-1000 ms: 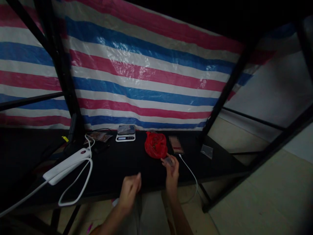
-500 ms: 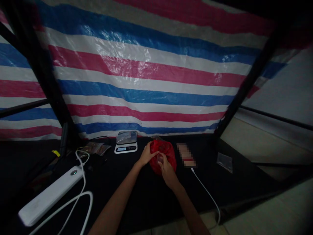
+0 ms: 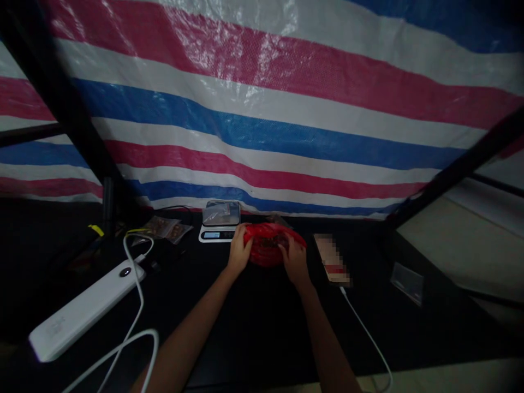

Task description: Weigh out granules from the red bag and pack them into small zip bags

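A red plastic bag (image 3: 268,258) rests on the black table, its mouth spread wide between my two hands. Dark, small contents show inside it, too dim to name. My left hand (image 3: 239,250) grips the bag's left rim, fingers curled over the edge. On the opposite side, my right hand (image 3: 295,257) is closed on the right rim, with its fingertips at the opening. Just behind my left hand stands a white digital scale (image 3: 219,234) with a clear plastic bag (image 3: 221,212) on its pan.
Left of me lie a white power strip (image 3: 85,310) with a looping white cable and small bags of brown bits (image 3: 166,228). To the right are a phone (image 3: 331,257) on a white cord and a clear bag (image 3: 408,282). A striped tarp (image 3: 262,128) hangs behind.
My hands have moved apart, and the red bag's gathered mouth is now pulled open, showing the contents. The view has tilted down and shifted slightly.
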`<state>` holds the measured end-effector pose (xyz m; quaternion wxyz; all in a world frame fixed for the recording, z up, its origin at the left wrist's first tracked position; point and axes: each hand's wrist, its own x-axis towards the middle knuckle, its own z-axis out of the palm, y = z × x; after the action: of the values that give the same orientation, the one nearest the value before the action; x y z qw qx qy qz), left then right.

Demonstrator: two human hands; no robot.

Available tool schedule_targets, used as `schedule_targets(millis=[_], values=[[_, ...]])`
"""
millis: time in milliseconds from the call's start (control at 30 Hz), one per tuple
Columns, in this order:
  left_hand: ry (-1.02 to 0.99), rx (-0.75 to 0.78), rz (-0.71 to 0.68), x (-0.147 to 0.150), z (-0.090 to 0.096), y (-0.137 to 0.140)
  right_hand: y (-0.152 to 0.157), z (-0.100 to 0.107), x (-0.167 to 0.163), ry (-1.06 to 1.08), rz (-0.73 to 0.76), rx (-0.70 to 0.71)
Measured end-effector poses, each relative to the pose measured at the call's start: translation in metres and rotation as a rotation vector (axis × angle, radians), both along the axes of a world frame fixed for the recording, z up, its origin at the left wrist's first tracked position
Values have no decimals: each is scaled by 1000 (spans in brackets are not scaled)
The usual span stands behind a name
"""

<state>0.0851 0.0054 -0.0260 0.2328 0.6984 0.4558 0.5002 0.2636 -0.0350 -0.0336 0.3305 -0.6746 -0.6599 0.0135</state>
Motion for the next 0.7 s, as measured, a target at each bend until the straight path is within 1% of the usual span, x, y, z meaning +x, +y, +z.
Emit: schedule_targets(millis=[100, 167, 233, 300, 367, 433, 533, 633, 700], values=[[23, -51, -81, 4, -6, -2, -3, -4, 8, 23, -54, 57], [67, -39, -92, 7, -8, -5, -5, -3, 15, -3, -60, 35], [110, -4, -75, 10, -8, -8, -6, -2, 22, -62, -38, 6], [168, -3, -30, 12, -5, -10, -5, -2, 28, -88, 0, -5], [258, -17, 5, 14, -1, -9, -3, -1, 32, -64, 42, -4], [368, -13, 12, 13, 0, -7, -3, 0, 32, -43, 79, -4], [468, -26, 54, 12, -2, -6, -4, 5, 29, -43, 157, -5], [421, -147, 155, 13, -5, -8, -6, 8, 25, -9, 234, 2], [291, -234, 191, 15, -5, -10, -7, 6, 21, 8, 260, 0]])
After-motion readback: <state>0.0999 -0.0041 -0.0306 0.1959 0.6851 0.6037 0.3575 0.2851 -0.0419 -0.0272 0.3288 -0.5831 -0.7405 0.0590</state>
